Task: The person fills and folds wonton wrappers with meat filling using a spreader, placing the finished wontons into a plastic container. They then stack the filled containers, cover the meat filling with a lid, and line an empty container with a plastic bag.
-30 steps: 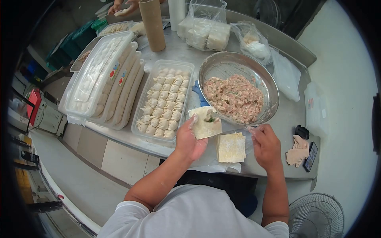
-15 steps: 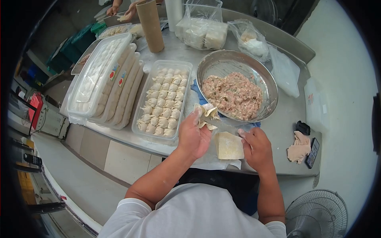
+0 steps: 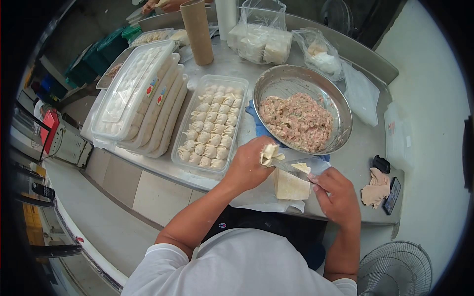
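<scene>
Dumplings [image 3: 212, 123] in a tray [image 3: 224, 79] on the table [image 3: 363, 148], between boxes [image 3: 133, 89] at left and meat [image 3: 298, 118] in a bowl [image 3: 341, 111] at right; wrappers [image 3: 292, 189] before the bowl, bags [image 3: 271, 45] behind.

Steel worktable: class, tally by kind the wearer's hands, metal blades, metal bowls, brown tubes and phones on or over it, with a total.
Wearer's hands, left and right: 2
Metal blade: 1
Metal bowl: 1
Brown tube: 1
Phone: 1
Total: 6
</scene>
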`<state>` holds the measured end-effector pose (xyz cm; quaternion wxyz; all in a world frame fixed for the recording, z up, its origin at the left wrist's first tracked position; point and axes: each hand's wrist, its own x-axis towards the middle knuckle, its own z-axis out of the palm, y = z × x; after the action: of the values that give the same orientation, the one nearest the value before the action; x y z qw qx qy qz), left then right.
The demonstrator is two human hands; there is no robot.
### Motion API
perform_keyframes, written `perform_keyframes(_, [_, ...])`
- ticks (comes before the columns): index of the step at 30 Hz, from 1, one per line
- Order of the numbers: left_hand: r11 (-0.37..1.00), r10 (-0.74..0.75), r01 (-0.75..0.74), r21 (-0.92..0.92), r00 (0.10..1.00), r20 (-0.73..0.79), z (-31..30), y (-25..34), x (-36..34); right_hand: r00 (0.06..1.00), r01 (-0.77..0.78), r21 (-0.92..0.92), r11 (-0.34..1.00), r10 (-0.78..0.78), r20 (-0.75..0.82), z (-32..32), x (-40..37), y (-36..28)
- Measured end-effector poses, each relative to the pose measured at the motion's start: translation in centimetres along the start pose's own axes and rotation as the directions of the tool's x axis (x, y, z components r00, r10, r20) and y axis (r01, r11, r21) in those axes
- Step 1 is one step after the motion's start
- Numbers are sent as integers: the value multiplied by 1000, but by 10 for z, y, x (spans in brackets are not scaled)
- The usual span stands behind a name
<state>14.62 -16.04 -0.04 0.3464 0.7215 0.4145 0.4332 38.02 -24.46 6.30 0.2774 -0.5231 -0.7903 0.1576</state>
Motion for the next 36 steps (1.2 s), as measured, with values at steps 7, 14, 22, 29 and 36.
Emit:
perform_keyframes(7, [980, -104, 98, -174, 994, -22, 5, 3, 7, 981, -151, 185, 971, 171, -95, -7, 0, 9])
perform_keyframes(14, [423, -269, 362, -831, 926, 266, 55, 23, -6, 886, -270, 905, 329, 453, 100, 77, 12, -14])
perform_keyframes(22, [961, 195, -183, -206, 980, 41, 8, 20, 1, 830, -177, 979, 99, 550, 95, 77, 21, -2])
perform_keyframes(29, [905, 320, -381, 191, 903, 287, -44, -29, 54, 850, -275, 950, 146, 500, 169, 66, 19, -1])
perform_keyframes(36, [865, 66, -161, 475, 976, 209, -115, -89, 163, 830, -270, 932, 242, 548, 99, 63, -12, 19])
